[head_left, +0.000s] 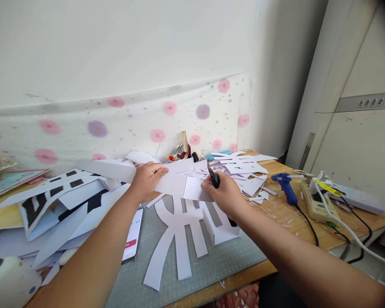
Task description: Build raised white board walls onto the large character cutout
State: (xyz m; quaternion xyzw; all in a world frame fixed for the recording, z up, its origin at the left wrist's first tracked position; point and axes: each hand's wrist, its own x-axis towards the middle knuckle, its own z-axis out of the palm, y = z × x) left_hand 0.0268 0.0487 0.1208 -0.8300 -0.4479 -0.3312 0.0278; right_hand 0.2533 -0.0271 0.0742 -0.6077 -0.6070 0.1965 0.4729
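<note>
One white card (169,185), long axis left to right, is pinched by the left hand (147,177), its right end and a black cutter (214,177) gripped by the right hand's fingers (208,186).

Open air lies above the left grip (147,177) and right grip (226,190), back to the wall (141,47). Between them, white paper (170,182) bars the straight path, and a utility knife (214,179) juts beyond the right grip. Below, a folded paper piece (224,233) stands on the cutting mat (126,288); the flat paper cutout (182,239) beside it can be passed over. Bare mat runs between cutout and left forearm (93,252). Leftward, a smartphone (134,235) lies low, then a jumbled paper heap (80,214) rises. Rightward, shavings-strewn table (288,218) offers a low lane up to the glue gun (285,188); its black cable (308,220), a power strip (319,205) and an arching white cable (338,220) obstruct beyond.
</note>
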